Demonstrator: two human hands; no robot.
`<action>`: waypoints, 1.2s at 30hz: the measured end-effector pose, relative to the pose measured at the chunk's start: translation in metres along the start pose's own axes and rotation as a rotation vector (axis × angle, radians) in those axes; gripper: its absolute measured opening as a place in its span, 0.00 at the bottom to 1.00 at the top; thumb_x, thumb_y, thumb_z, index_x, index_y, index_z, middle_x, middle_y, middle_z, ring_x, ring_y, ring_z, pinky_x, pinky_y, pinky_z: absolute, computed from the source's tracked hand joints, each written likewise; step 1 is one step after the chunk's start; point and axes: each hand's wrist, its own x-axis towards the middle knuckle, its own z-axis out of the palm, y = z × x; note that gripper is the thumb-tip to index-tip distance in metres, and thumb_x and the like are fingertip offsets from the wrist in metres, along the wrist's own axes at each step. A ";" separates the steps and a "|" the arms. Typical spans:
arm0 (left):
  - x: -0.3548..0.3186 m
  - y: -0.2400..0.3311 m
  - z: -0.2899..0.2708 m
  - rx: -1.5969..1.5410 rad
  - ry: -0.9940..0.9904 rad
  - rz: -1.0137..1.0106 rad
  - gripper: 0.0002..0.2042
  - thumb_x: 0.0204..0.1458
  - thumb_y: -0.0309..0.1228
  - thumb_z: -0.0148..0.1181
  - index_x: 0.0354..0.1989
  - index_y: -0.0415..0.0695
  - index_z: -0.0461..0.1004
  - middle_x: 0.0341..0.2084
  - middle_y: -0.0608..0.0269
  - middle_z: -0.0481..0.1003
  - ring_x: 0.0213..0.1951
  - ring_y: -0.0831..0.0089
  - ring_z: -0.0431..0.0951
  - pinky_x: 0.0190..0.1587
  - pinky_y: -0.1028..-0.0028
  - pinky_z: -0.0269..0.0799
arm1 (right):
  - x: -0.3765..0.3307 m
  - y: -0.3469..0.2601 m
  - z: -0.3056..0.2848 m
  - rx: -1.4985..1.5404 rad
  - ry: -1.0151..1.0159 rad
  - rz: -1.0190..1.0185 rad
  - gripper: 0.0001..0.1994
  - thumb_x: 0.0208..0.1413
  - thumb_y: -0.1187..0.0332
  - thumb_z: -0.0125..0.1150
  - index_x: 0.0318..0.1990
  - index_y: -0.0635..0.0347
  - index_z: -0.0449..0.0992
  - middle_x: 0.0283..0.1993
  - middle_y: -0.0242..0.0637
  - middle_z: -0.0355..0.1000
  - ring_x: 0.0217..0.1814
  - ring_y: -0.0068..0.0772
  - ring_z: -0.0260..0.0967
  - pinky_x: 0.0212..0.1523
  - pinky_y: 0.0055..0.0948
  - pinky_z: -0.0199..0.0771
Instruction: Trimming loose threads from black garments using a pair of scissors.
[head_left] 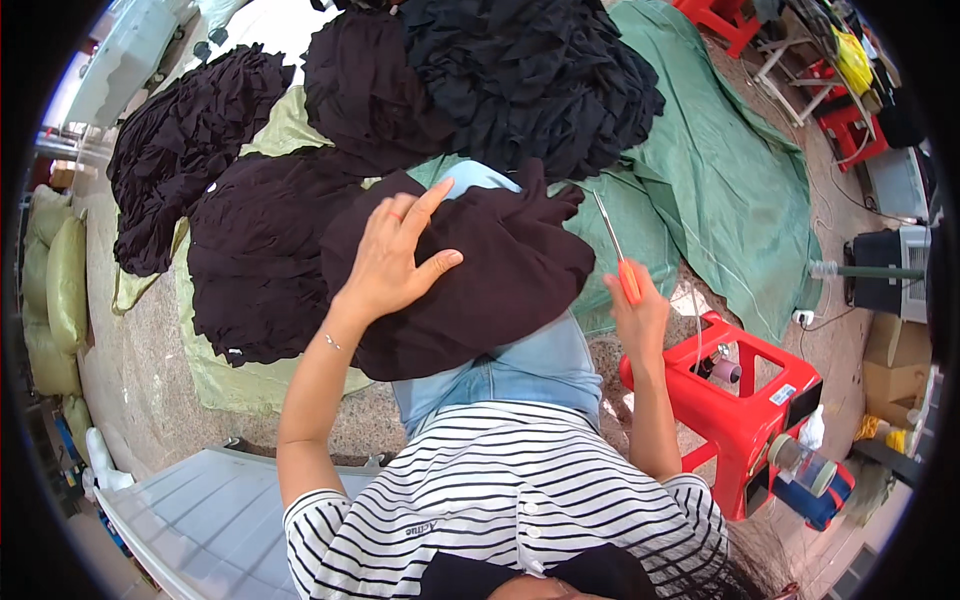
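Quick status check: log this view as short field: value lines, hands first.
Left hand: fingers spread, resting on dark cloth
Right hand: gripping orange-handled tool, apparently scissors, metal tip pointing away from the body
Dark cloth position: draped loosely over the lap
Ahead and left: several dark fabric heaps
Ahead and right: green sheet, spread out, creased
Right side: red stool
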 end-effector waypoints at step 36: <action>-0.072 -0.008 -0.038 0.430 -0.393 0.515 0.16 0.30 0.25 0.68 0.30 0.46 0.70 0.48 0.55 0.75 0.63 0.60 0.66 0.70 0.51 0.52 | -0.017 -0.058 0.002 0.350 -0.465 -0.267 0.32 0.48 0.81 0.67 0.62 0.50 0.68 0.52 0.45 0.75 0.49 0.47 0.76 0.52 0.33 0.74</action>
